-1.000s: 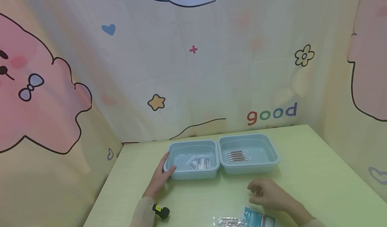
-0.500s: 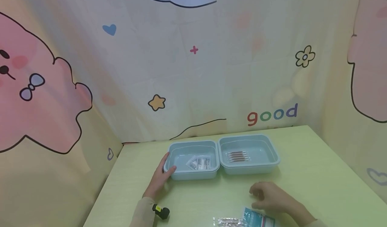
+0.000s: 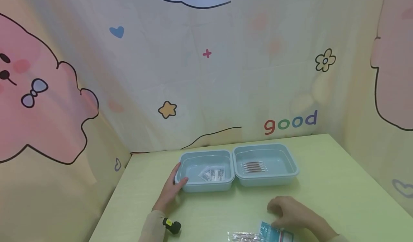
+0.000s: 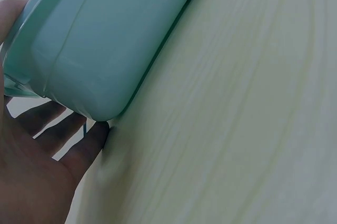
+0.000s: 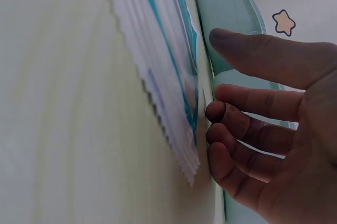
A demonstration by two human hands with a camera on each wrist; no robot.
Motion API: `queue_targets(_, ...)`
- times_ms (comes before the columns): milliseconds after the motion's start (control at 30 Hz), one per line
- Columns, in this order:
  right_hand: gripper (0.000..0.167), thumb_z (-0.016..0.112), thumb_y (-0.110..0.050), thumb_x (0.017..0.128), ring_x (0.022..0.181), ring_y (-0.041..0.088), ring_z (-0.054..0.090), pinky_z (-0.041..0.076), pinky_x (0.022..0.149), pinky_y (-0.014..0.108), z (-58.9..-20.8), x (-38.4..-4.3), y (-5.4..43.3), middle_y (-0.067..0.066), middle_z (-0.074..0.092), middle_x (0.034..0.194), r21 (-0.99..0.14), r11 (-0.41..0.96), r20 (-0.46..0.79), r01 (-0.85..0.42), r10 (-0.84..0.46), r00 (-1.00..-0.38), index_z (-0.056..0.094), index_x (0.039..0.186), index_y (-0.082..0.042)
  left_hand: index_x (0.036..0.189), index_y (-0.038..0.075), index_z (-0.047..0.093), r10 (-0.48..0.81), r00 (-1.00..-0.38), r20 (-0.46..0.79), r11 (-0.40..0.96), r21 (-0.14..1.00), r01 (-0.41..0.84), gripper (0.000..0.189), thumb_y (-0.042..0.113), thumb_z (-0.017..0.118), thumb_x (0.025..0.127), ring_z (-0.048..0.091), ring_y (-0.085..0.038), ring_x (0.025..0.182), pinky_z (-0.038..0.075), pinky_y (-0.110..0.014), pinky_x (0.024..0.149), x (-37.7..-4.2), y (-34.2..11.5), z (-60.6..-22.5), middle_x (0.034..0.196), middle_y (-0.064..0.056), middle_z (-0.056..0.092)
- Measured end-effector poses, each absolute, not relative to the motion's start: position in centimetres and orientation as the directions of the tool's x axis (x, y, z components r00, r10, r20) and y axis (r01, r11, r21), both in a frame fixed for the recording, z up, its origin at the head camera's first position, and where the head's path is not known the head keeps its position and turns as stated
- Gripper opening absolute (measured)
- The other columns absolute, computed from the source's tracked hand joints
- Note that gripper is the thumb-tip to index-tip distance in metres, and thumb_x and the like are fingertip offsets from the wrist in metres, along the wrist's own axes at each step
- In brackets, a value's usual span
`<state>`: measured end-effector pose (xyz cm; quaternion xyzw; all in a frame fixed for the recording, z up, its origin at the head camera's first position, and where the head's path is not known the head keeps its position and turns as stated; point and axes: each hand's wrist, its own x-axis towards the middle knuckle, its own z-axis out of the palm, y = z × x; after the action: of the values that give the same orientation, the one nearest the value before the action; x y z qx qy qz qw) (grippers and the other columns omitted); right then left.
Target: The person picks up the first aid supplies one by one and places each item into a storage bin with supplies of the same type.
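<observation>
My left hand (image 3: 168,191) holds the near left corner of the left light-blue plastic basin (image 3: 206,187), thumb at the rim and fingers along the outer wall. Small white printed sachets (image 3: 215,173) lie inside that basin. Over the front of the table hovers my right hand (image 3: 293,213), fingers loosely bent around nothing. Just below its thumb lies a teal and white packet (image 3: 270,230). In the right wrist view the packet's serrated end (image 5: 174,150) points past the fingertips. A brownish band (image 5: 235,121) circles one finger.
A second light-blue basin (image 3: 266,181), holding several brown-shafted cotton swabs (image 3: 254,166), stands against the left one. Beside the teal packet lies a clear packet of swabs (image 3: 244,236), cut off by the frame. A printed curtain (image 3: 206,84) hangs behind the table (image 3: 329,184).
My right hand has come down and slightly right, nearer the teal packet. The left hand and both basins have stayed put.
</observation>
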<state>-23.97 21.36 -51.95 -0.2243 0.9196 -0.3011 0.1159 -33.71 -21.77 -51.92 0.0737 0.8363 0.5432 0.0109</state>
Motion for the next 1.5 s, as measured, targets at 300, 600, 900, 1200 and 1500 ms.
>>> queue_targets(300,0.038,0.084,-0.028,0.068,0.077,0.005,0.048,0.046,0.068,0.025,-52.0,-23.6,21.5,-0.012,0.061,0.09,-0.587,0.697,-0.047,-0.412,-0.537,-0.842,0.068,0.099,-0.014,0.157,0.021,0.021,0.136,-0.989,0.063,0.411,0.904,0.114,0.079,0.042,0.063,0.093,0.021,-0.043,0.146,0.02,-0.066,0.113,-33.5,-21.8,-51.7,0.161,-0.016,0.02)
queue_targets(600,0.043,0.087,-0.026,0.065,0.079,0.005,0.049,0.047,0.07,0.026,-52.2,-23.6,21.6,-0.014,0.058,0.088,-0.592,0.707,-0.102,-0.386,-0.542,-0.834,0.067,0.101,-0.019,0.156,0.023,0.023,0.116,-0.99,0.083,0.394,0.911,0.123,0.073,0.032,0.063,0.095,0.024,-0.046,0.144,0.02,-0.069,0.112,-34.2,-21.7,-52.6,0.16,-0.018,0.023)
queue_targets(900,0.027,0.083,-0.019,0.072,0.076,0.001,0.052,0.047,0.065,0.023,-51.9,-23.7,21.7,-0.016,0.061,0.084,-0.608,0.673,-0.072,-0.421,-0.574,-0.815,0.068,0.094,-0.02,0.156,0.021,0.021,0.14,-0.987,0.083,0.388,0.912,0.132,0.078,0.039,0.064,0.093,0.023,-0.044,0.145,0.019,-0.067,0.113,-33.7,-21.7,-51.9,0.161,-0.017,0.021)
queue_targets(1200,0.015,0.077,-0.011,0.077,0.071,-0.002,0.051,0.048,0.063,0.023,-51.9,-23.9,21.6,-0.016,0.063,0.08,-0.57,0.666,-0.032,-0.481,-0.603,-0.797,0.069,0.087,-0.021,0.156,0.019,0.021,0.135,-0.988,0.071,0.411,0.904,0.121,0.078,0.04,0.063,0.094,0.022,-0.044,0.145,0.02,-0.066,0.113,-33.4,-21.6,-51.6,0.161,-0.018,0.021)
queue_targets(1500,0.014,0.076,-0.008,0.078,0.066,-0.003,0.049,0.047,0.06,0.022,-52.3,-24.1,21.6,-0.017,0.062,0.074,-0.53,0.667,0.001,-0.524,-0.617,-0.787,0.07,0.081,-0.021,0.157,0.02,0.021,0.146,-0.986,0.08,0.41,0.902,0.134,0.079,0.042,0.063,0.094,0.021,-0.043,0.146,0.02,-0.066,0.114,-33.5,-21.7,-51.7,0.161,-0.017,0.02)
